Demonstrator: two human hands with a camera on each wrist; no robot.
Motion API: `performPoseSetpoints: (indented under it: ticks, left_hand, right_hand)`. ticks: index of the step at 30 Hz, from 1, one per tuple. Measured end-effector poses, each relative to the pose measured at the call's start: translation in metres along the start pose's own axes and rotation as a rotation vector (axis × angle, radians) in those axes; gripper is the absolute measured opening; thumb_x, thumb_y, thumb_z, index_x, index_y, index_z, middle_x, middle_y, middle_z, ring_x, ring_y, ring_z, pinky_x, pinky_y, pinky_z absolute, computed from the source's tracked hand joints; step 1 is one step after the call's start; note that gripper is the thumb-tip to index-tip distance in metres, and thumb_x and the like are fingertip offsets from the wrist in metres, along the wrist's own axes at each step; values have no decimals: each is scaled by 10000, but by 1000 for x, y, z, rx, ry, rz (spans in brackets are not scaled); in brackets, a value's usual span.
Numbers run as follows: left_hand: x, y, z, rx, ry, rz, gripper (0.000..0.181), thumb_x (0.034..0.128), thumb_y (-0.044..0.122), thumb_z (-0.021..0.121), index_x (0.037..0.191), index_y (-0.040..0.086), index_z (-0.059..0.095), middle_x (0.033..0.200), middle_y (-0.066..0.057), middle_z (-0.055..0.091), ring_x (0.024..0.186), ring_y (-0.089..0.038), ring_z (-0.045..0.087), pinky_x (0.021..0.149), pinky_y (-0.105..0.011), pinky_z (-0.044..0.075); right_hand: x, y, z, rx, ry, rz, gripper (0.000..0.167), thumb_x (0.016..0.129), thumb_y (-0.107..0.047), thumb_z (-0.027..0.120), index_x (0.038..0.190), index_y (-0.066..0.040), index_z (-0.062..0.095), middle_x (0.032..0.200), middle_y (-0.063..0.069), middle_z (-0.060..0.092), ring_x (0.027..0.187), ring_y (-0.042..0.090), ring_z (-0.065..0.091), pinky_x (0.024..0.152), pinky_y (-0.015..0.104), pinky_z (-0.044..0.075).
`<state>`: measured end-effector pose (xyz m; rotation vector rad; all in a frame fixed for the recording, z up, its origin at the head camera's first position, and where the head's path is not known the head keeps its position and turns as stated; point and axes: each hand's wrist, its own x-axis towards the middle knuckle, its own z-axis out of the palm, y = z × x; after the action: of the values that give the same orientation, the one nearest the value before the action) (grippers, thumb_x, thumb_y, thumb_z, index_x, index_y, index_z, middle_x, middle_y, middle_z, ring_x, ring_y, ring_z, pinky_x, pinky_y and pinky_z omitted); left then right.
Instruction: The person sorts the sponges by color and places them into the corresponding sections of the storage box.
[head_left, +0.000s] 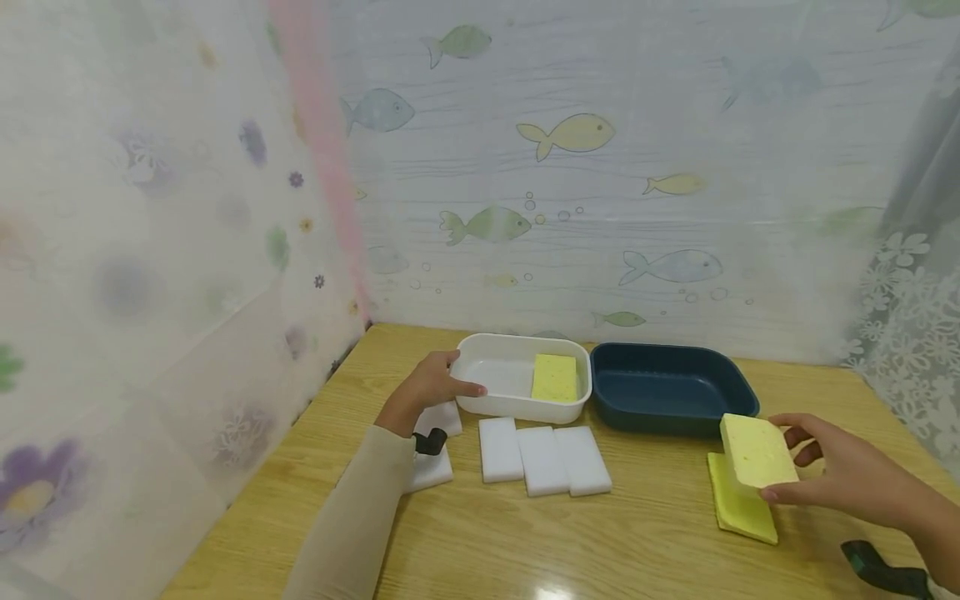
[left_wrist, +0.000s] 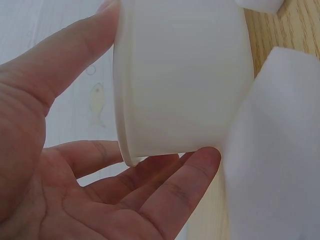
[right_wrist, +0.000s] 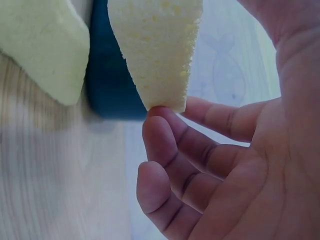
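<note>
My left hand [head_left: 435, 383] grips the left end of a white plastic tub [head_left: 536, 408]. In the left wrist view the thumb lies on one side of the tub and the fingers curl along the other. A yellow sponge [head_left: 555, 377] lies inside the tub, at its right end. My right hand [head_left: 840, 467] pinches another yellow sponge [head_left: 759, 454] by its edge, tilted and raised over the table. Beneath it a further yellow sponge [head_left: 750, 512] lies flat. Close by stands a dark blue tub [head_left: 671, 421], touching or nearly touching the white one.
Three white sponges [head_left: 501, 450] lie side by side in front of the white tub. More white sponges [head_left: 431, 471] are partly hidden behind my left wrist. The wooden table [head_left: 622, 550] meets a fish-print curtain [head_left: 570, 192] at the back and a flowered one at left.
</note>
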<state>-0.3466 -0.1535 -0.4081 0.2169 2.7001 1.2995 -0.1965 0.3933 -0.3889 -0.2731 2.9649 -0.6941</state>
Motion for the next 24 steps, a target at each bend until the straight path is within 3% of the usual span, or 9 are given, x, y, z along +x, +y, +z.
performPoseSetpoints:
  ticks: [6,14,24]
  left_hand:
    - [1,-1,0,-6,-5,13,1036,765,385,935,1574,14,404,1503,-128,556,1279,-267,572,1099,-478,464]
    - [2,-2,0,14,7,18,943,769,386,932,1526,33,493,1387,-89,635,1168,-240,603,1039,-458,493]
    - [0,1,0,36,19,-9,1017,766,402,930,1569,33,426,1528,-129,540,1331,-285,545,1120,-504,444]
  right_hand:
    - [2,-9,1,-8,-4,-23,1002,819,-451,870,1491,96,366,1176,161,608,955,222,582,666,356,504]
    - [6,-20,-1,-12,61,-93,960,797,-453,891,1484,26,421,1189,119,614,907,46,558,620,279,471]
    - [19,-43,-9,-19,119,-184,945,779,-469,901,1486,-33,452,1157,47,578,956,83,571,640,284,447]
